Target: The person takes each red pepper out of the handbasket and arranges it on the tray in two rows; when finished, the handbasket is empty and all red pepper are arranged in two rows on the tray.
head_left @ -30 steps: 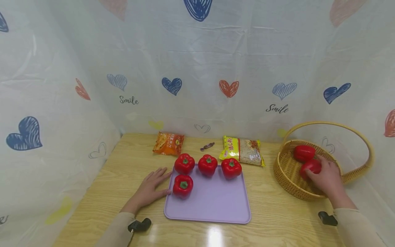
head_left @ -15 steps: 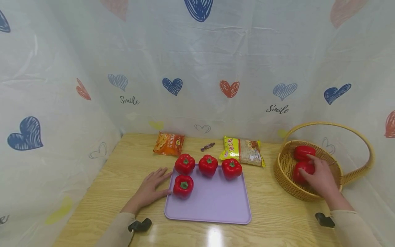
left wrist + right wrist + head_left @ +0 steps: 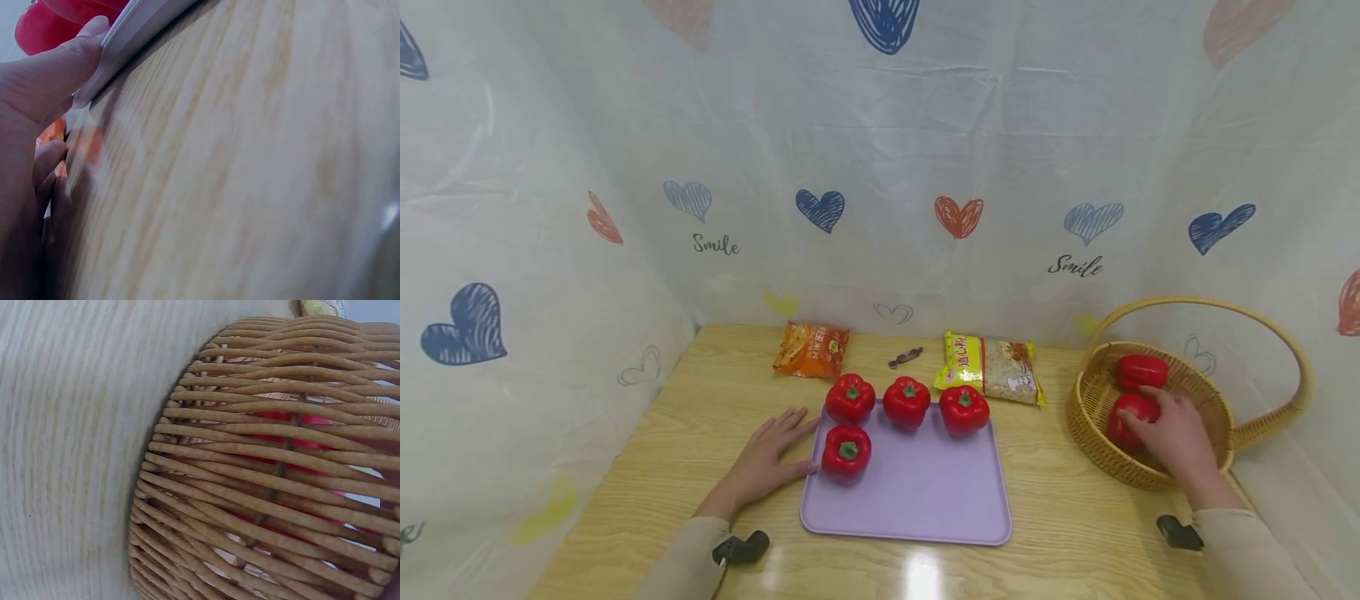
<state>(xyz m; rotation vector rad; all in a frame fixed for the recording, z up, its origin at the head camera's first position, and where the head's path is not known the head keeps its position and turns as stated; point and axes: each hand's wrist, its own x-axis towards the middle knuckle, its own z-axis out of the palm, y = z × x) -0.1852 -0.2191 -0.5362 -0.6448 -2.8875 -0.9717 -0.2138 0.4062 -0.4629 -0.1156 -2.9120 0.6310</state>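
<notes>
My right hand (image 3: pixel 1183 442) reaches inside the wicker basket (image 3: pixel 1093 437), thumb and fingers around a red bell pepper (image 3: pixel 1127 421). Just behind it in the basket lies another red bell pepper (image 3: pixel 1141 372) on its side. The right wrist view shows mainly the basket's woven wall (image 3: pixel 269 462), with red glimpsed through the gaps. My left hand (image 3: pixel 763 462) rests on the table with fingers spread, its thumb at the left edge of the lilac tray (image 3: pixel 925 500). On that tray, a red bell pepper (image 3: pixel 846 454) stands near the thumb, and several more line the far edge.
An orange snack bag (image 3: pixel 812 350), a small wrapped candy (image 3: pixel 906 358) and a yellow pasta bag (image 3: pixel 990 368) lie behind the tray. The basket's tall handle (image 3: pixel 1292 367) leans right. A heart-printed curtain (image 3: pixel 880 167) hangs behind the table.
My right hand has shifted left within the basket, and the bell pepper it grips has moved left with it. The left hand and the tray's peppers have stayed put.
</notes>
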